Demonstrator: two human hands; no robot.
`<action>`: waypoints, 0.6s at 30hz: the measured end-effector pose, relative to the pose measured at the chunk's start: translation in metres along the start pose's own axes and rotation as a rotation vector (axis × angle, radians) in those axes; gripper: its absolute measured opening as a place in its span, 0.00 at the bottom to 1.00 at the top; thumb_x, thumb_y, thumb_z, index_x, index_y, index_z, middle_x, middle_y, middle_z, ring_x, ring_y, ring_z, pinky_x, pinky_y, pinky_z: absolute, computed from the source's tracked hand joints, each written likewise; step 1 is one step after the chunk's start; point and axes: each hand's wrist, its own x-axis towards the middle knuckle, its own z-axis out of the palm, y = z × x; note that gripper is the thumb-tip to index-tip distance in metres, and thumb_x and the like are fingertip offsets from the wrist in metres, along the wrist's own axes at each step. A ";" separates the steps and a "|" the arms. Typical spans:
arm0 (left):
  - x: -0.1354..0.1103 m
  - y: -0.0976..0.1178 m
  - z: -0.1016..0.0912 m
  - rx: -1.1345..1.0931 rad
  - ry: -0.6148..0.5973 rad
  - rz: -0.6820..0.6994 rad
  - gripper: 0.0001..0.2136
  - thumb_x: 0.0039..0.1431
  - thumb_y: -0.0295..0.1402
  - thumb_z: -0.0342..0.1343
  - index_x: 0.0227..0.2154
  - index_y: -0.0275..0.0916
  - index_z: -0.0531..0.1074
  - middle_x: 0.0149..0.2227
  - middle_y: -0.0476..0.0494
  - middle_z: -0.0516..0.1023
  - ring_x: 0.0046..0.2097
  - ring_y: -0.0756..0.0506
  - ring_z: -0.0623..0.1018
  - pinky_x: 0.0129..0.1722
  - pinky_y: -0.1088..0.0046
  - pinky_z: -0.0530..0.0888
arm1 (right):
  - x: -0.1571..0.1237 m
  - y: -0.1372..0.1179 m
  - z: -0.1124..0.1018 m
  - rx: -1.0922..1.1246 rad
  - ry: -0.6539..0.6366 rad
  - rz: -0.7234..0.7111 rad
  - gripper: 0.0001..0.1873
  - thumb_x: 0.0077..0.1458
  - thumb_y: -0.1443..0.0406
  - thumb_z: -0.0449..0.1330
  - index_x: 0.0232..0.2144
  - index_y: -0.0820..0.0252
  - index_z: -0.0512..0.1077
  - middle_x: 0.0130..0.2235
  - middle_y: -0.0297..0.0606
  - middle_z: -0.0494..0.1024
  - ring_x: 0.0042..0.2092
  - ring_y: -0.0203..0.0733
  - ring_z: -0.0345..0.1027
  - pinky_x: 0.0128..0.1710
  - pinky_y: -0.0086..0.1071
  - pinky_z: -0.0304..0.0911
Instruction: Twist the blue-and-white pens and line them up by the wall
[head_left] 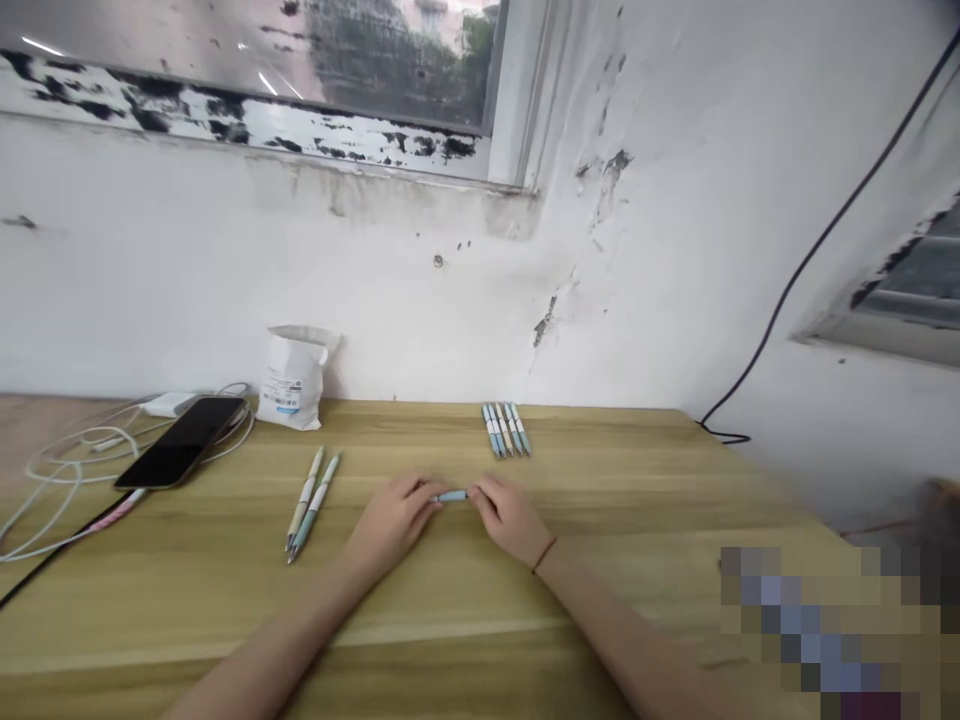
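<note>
A light blue pen point(453, 496) lies crosswise between my two hands, just over the wooden table. My left hand point(396, 514) is closed on one end of it, and my right hand point(507, 512) pinches the other end. Fingers cover both ends, so only the blue middle shows. Behind my right hand, several pens point(507, 430) in blue, cream and green with white sections lie side by side. Left of my left hand are a cream pen point(306, 498) and a green pen point(315, 508), lying slantwise next to each other.
A black phone point(184, 442) rests at the left among white cables point(79, 480) and a white adapter point(169, 403). An open white bag point(292, 375) stands against the wall. A black cord point(780, 300) hangs at the right. Blurred blocks hide the lower right corner.
</note>
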 end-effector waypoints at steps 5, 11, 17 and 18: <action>0.000 0.001 0.000 -0.034 0.011 0.005 0.11 0.62 0.33 0.45 0.45 0.45 0.69 0.42 0.44 0.72 0.44 0.46 0.72 0.44 0.68 0.70 | 0.001 -0.002 -0.004 -0.077 -0.045 -0.050 0.08 0.60 0.63 0.50 0.35 0.58 0.68 0.33 0.37 0.72 0.34 0.39 0.64 0.32 0.30 0.56; 0.001 0.005 -0.001 0.047 0.009 0.004 0.11 0.62 0.33 0.46 0.44 0.45 0.69 0.43 0.45 0.73 0.45 0.45 0.71 0.44 0.67 0.68 | 0.000 0.001 0.001 -0.113 -0.016 -0.025 0.12 0.60 0.66 0.47 0.29 0.58 0.68 0.28 0.37 0.72 0.30 0.39 0.63 0.29 0.30 0.53; 0.002 -0.006 -0.008 0.019 0.014 -0.147 0.15 0.65 0.38 0.39 0.46 0.43 0.69 0.44 0.45 0.75 0.46 0.46 0.72 0.45 0.66 0.67 | -0.001 0.009 -0.006 -0.090 0.162 0.012 0.12 0.60 0.65 0.46 0.30 0.58 0.68 0.30 0.38 0.72 0.32 0.40 0.64 0.32 0.30 0.55; 0.002 -0.008 -0.010 -0.001 0.000 -0.157 0.15 0.65 0.38 0.38 0.44 0.43 0.70 0.42 0.45 0.75 0.44 0.46 0.73 0.44 0.66 0.67 | -0.001 0.010 -0.007 -0.088 0.173 0.018 0.12 0.60 0.66 0.46 0.30 0.58 0.68 0.29 0.38 0.71 0.32 0.40 0.63 0.32 0.30 0.55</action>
